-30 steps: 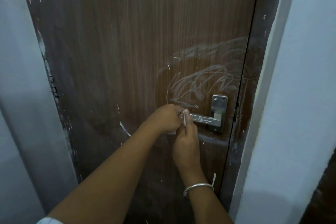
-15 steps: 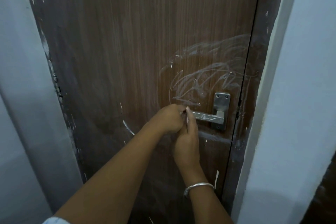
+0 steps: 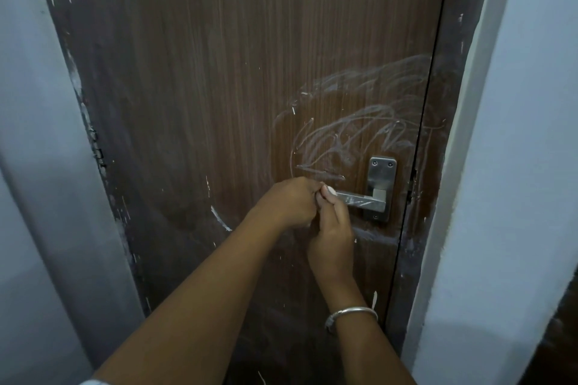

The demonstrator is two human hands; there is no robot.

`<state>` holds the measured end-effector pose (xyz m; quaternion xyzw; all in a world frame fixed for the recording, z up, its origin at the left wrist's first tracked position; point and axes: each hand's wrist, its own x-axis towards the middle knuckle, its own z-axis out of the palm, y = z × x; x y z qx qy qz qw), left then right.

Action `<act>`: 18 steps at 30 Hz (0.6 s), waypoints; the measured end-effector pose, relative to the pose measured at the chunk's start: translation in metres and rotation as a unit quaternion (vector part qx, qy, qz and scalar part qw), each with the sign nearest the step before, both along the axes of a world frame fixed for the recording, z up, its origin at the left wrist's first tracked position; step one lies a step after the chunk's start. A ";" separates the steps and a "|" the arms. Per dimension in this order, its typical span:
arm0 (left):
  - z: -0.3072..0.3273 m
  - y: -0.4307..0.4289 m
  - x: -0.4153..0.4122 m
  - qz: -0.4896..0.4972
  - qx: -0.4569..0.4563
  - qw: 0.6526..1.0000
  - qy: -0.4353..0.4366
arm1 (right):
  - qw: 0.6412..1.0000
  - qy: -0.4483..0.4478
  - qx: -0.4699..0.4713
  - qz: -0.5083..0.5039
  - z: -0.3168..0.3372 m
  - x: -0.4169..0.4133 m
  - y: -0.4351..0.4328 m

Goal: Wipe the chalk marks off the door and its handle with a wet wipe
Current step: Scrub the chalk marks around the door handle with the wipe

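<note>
The brown wooden door (image 3: 219, 87) carries white chalk scribbles (image 3: 359, 125) above and left of its metal lever handle (image 3: 362, 198). More chalk streaks cross the lever itself. My left hand (image 3: 289, 201) and my right hand (image 3: 333, 236) meet just in front of the lever's free end, fingertips pressed together. Between them shows a small white bit of the wet wipe (image 3: 329, 191); the rest of it is hidden in the fingers. A silver bangle (image 3: 350, 314) circles my right wrist.
The dark door frame (image 3: 438, 134) runs down the right of the door, with a pale wall (image 3: 516, 166) beyond it. Another pale wall (image 3: 34, 166) stands on the left. A short chalk arc (image 3: 220, 219) marks the door below left of my hands.
My hands have stayed together at the lever's end. Less of the white wipe shows between the fingers than a second ago.
</note>
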<state>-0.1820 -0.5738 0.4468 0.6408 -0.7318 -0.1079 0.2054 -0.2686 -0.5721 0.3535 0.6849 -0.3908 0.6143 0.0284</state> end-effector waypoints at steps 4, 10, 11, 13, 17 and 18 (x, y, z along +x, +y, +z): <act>0.000 0.000 0.000 0.005 -0.004 1.000 -0.030 | 0.999 -0.002 0.020 0.031 -0.007 0.002 0.006; 0.000 0.001 0.001 0.003 -0.002 0.999 -0.032 | 0.999 -0.017 0.018 0.040 0.002 0.000 0.000; 0.000 0.002 0.001 0.003 0.000 0.999 -0.034 | 0.999 -0.018 0.018 0.038 0.003 -0.001 0.000; 0.000 0.002 0.000 0.001 -0.005 0.999 -0.040 | 0.999 -0.017 0.024 0.028 -0.001 -0.002 0.002; -0.002 0.003 0.000 0.002 -0.012 0.999 -0.043 | 0.999 -0.019 0.032 0.027 -0.006 -0.001 0.006; -0.002 0.003 0.000 0.000 -0.014 0.999 -0.044 | 0.999 -0.022 0.027 0.028 -0.003 -0.001 0.005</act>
